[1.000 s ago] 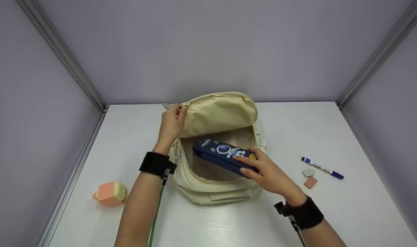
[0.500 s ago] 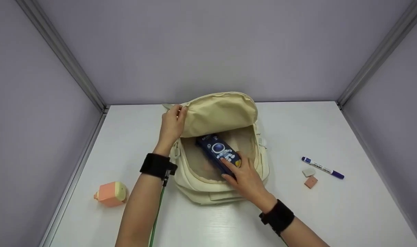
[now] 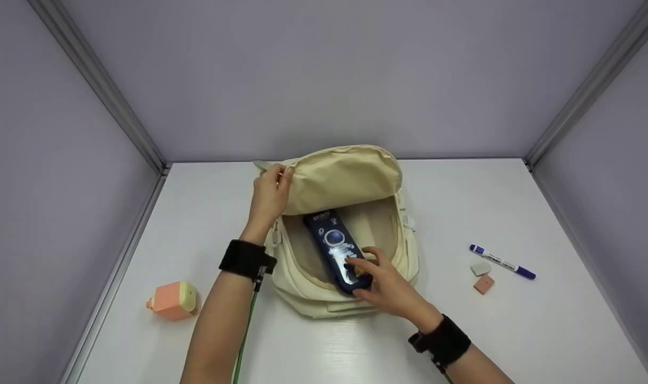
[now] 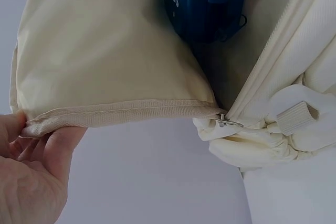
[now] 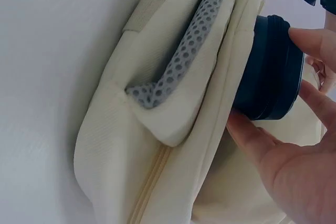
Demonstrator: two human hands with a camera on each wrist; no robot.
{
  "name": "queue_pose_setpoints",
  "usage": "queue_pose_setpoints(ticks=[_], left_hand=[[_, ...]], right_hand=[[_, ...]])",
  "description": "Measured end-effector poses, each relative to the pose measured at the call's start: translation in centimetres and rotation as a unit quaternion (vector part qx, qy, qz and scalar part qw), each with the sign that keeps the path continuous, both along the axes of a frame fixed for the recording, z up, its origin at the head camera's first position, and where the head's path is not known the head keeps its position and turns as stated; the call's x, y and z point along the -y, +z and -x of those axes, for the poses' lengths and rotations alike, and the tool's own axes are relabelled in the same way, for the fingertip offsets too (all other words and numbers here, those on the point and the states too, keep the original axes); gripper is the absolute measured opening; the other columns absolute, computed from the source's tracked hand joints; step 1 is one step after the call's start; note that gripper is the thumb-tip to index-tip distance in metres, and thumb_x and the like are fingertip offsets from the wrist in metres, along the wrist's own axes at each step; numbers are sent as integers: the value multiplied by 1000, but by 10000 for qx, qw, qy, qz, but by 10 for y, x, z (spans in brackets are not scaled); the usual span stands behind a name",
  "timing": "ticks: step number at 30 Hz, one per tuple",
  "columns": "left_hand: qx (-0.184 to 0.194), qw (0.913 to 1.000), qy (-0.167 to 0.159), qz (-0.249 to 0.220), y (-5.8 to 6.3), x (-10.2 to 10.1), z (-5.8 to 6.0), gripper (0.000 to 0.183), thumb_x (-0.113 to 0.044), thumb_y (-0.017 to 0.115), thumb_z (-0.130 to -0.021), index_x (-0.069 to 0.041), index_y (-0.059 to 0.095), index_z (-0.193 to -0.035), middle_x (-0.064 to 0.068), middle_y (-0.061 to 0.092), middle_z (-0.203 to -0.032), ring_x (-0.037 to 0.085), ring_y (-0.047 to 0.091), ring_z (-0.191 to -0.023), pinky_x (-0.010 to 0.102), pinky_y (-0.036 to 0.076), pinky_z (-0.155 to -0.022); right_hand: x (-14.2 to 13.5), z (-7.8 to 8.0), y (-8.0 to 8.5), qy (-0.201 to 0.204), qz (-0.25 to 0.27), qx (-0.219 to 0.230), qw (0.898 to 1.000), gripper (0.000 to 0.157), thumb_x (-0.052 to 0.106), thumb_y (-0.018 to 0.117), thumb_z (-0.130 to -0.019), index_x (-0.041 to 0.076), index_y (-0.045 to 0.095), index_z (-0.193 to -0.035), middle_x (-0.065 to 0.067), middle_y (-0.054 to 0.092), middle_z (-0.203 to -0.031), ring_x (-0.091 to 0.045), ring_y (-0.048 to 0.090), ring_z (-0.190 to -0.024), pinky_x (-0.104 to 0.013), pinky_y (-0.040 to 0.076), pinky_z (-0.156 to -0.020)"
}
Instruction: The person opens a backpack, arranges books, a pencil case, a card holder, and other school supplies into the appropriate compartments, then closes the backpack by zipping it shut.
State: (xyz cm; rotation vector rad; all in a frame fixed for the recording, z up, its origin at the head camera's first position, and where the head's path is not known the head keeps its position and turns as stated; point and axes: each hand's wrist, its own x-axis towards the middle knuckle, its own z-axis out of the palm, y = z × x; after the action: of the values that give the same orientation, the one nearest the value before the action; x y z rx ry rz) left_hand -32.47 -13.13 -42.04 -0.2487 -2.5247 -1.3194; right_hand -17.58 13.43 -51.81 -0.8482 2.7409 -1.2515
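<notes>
A cream backpack [image 3: 302, 298] lies on the table with its main zip undone. My left hand [image 3: 270, 194] pinches the edge of its raised flap [image 3: 342, 178]; the left wrist view shows the flap's taped edge [image 4: 121, 113] between thumb and fingers. Inside the opening is a dark blue pencil case [image 3: 332, 234] with an astronaut print, its near end at the front rim. My right hand [image 3: 390, 288] holds that near end, fingertips on its top and sides. In the right wrist view thumb and fingers surround the end of the pencil case [image 5: 273, 72].
An orange and yellow bottle-shaped object [image 3: 173, 301] lies at the left. To the right are a blue-capped marker [image 3: 502, 261], a small whitish block [image 3: 480, 268] and a small reddish block [image 3: 484, 284]. Grey walls [image 3: 324, 80] enclose the table [image 3: 334, 357].
The pencil case has gone down into the backpack and swung from a slant to more lengthwise. My right hand moved left with it, its fingers now spread wider. The left hand has stayed on the flap.
</notes>
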Motion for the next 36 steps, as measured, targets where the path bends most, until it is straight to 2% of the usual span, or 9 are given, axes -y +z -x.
queue_pose_setpoints(ticks=[7, 17, 23, 31, 36], left_hand=[[-16, 10000, 5, -44, -2, -1, 0, 26, -24, 52, -104, -3, 67, -102, 9, 65, -84, 21, 55, -72, 34, 43, -65], [-95, 9999, 38, -60, 1, -1, -1, 25, -23, 53, -103, -3, 68, -102, 10, 66, -86, 22, 56, -73, 36, 44, -67], [-120, 9999, -5, -21, 3, -2, -2, 24, -22, 53, -103, -3, 67, -101, 9, 65, -83, 22, 55, -71, 36, 44, -66], [-209, 9997, -124, 7, 4, -3, -2, 24, -22, 53, -103, -3, 65, -95, 6, 59, -74, 18, 48, -63, 33, 39, -60], [-184, 9997, -154, 3, 5, -3, -2, 25, -22, 53, -103, -3, 65, -95, 7, 62, -76, 18, 51, -65, 33, 40, -61]], right_hand=[[-1, 2, -1, 181, -122, 204, 9996, 52, 6, 74, -88, 13, 59, -137, -19, 31, -148, -34, 48, -128, -40, 50, -88], [21, 12, -5, -76, -501, -584, 9970, 47, 12, 71, -91, 15, 59, -137, -22, 38, -144, -31, 56, -118, -38, 52, -85], [37, 22, -6, -348, -919, -969, 9904, 46, 16, 71, -93, 18, 59, -137, -21, 40, -141, -30, 65, -99, -36, 55, -72], [50, 36, -4, -517, -1037, -868, 9895, 43, 18, 68, -94, 19, 58, -136, -24, 38, -142, -37, 59, -111, -41, 55, -79], [56, 45, -4, -477, -1138, -897, 9883, 43, 20, 66, -96, 20, 56, -138, -24, 38, -141, -35, 58, -113, -41, 54, -81]])
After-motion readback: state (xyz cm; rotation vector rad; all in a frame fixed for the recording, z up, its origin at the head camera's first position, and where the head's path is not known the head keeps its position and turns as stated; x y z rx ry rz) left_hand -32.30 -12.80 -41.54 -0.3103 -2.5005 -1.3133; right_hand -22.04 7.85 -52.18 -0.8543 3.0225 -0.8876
